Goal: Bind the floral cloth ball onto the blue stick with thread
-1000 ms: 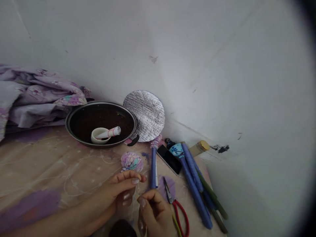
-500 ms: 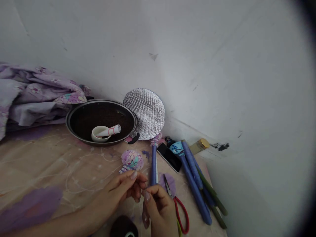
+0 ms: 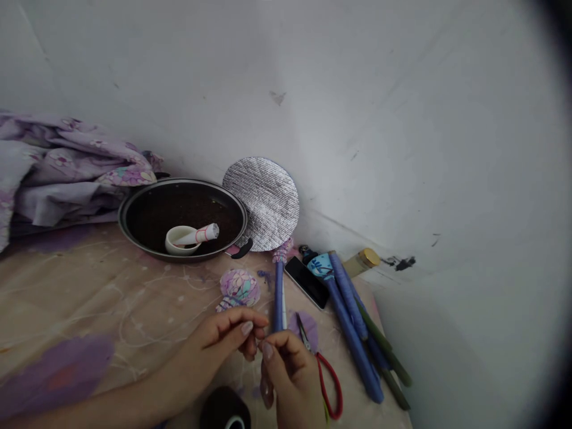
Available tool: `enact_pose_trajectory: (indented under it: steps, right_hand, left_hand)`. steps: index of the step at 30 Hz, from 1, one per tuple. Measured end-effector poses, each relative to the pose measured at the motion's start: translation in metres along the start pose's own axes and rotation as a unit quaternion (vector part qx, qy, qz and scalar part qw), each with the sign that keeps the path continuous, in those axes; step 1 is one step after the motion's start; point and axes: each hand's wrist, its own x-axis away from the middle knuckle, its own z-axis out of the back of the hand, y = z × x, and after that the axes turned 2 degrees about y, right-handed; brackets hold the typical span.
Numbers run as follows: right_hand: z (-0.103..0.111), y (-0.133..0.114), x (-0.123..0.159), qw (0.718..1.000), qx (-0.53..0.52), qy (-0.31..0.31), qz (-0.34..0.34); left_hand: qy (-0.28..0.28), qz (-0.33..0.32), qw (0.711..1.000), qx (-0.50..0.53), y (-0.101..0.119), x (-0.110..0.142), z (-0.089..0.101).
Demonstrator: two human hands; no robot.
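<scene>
My left hand [image 3: 235,336] and my right hand [image 3: 288,372] meet at the fingertips low in the view. Both are closed in a pinch; whatever lies between the fingers is too fine to make out. Just beyond my left hand sits a round bundle of flowered cloth [image 3: 240,287] with a gathered, tied neck. A blue-wrapped stick [image 3: 278,295] with flowered cloth at its top points away behind my fingers. Scissors with red handles [image 3: 329,387] lie beside my right hand, partly hidden by it. Below my left hand stands a dark cone-shaped spool [image 3: 223,408], cut off by the frame.
A black two-handled pan [image 3: 134,229] holds a white cup [image 3: 176,243] with a paper roll in it. Behind are a silvery disc [image 3: 268,202] and bunched cloth [image 3: 67,173]. To the right lie a phone [image 3: 308,282], blue-wrapped sticks [image 3: 353,345] and a gold-lidded jar [image 3: 360,262] by the wall.
Hardly anything differs. My fingers have shifted slightly, still pinched together at the same place, and the view has tilted a little.
</scene>
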Motion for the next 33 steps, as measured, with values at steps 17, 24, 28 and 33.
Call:
enact_pose_trajectory:
  steps: [17, 24, 28, 33]
  right_hand:
    - [0.002, 0.003, 0.0, 1.0, -0.006, -0.021, -0.006]
    - [0.003, 0.003, -0.001, 1.0, -0.01, -0.027, -0.005]
    - [0.003, 0.003, -0.001, 1.0, -0.001, -0.028, -0.002]
    - [0.002, 0.001, 0.0, 1.0, -0.005, -0.027, -0.002]
  left_hand:
    - [0.009, -0.024, 0.998, -0.052, -0.013, -0.001, 0.006]
    - [0.012, -0.032, 0.998, -0.056, -0.015, 0.0, 0.006]
    - [0.015, -0.037, 0.998, -0.058, -0.015, 0.001, 0.006]
    - [0.005, -0.049, 0.996, -0.072, -0.019, -0.001, 0.009]
